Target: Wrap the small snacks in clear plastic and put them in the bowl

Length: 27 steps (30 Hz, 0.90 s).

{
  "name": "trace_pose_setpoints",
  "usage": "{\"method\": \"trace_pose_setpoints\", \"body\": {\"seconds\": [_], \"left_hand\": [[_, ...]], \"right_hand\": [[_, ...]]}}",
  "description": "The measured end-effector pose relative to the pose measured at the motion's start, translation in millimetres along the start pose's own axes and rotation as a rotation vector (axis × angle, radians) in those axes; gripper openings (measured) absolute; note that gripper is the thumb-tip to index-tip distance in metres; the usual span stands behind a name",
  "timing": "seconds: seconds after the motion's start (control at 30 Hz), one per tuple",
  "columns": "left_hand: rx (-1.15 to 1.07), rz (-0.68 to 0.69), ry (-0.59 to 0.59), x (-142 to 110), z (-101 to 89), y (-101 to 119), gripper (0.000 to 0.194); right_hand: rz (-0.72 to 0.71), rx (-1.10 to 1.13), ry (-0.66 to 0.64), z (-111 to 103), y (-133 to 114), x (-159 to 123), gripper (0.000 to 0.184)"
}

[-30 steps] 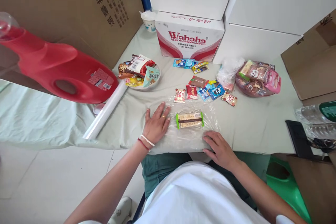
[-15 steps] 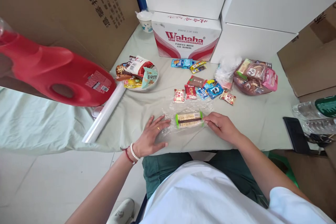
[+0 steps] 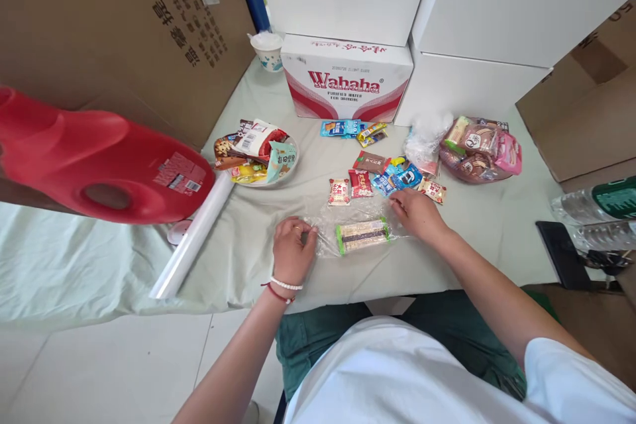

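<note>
Cling film [image 3: 326, 242], pinched at its sides by the narrowed fingers of the left hand [image 3: 292, 253] and right hand [image 3: 420, 215], surrounds a snack bar [image 3: 362, 236] on the desk [image 3: 477, 245]; likely light, limp, clingy, best held by its edges.

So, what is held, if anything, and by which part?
Clear film: the right hand seems to pinch its right edge; whether the left hand grips is unclear.

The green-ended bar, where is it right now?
In the head view, the bar lies just right of centre, amid clear film, between the left hand and right hand, with the red packet just beyond.
</note>
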<state>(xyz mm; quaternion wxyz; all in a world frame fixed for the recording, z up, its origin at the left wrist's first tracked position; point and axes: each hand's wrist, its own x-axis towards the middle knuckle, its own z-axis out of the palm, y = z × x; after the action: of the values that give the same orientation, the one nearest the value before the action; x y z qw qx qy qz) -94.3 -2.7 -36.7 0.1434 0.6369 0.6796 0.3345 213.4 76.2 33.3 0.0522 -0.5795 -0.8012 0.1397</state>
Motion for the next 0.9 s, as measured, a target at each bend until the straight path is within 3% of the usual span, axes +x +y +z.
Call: {"method": "trace_pose_setpoints", "body": {"seconds": [0.07,0.13,0.2,0.27,0.33,0.43,0.53,0.7,0.83,0.9], "left_hand": [[0.056,-0.013,0.033,0,3.4,2,0.017],[0.070,-0.040,0.061,0,5.3,4,0.022],[0.053,-0.075,0.063,-1,5.9,8,0.044],[0.033,-0.109,0.029,-2,6.2,13,0.071],[0.027,-0.130,-0.013,-2,6.7,17,0.089],[0.046,-0.164,-0.030,-1,8.4,19,0.097],[0.093,-0.196,-0.034,2,10.5,17,0.087],[0.105,-0.146,-0.040,4,10.7,11,0.026],[-0.003,-0.127,0.058,-2,1.7,13,0.020],[-0.088,-0.149,0.028,-6,-4.5,21,0.019]], "right_hand": [[-0.141,-0.004,0.021,-1,-17,20,0.033],[-0.290,0.004,-0.007,3,-36,42,0.046],[-0.376,-0.006,-0.065,12,-53,62,0.064],[-0.394,-0.037,-0.115,20,-66,76,0.072],[-0.376,-0.066,-0.157,24,-73,83,0.065],[-0.358,-0.078,-0.207,18,-77,82,0.037],[-0.455,-0.045,-0.214,7,-75,63,0.026],[-0.650,-0.089,-0.203,11,-61,-4,0.040],[-0.627,-0.132,-0.140,26,-50,-48,0.053],[-0.591,-0.133,-0.109,32,-49,-60,0.052]]}}
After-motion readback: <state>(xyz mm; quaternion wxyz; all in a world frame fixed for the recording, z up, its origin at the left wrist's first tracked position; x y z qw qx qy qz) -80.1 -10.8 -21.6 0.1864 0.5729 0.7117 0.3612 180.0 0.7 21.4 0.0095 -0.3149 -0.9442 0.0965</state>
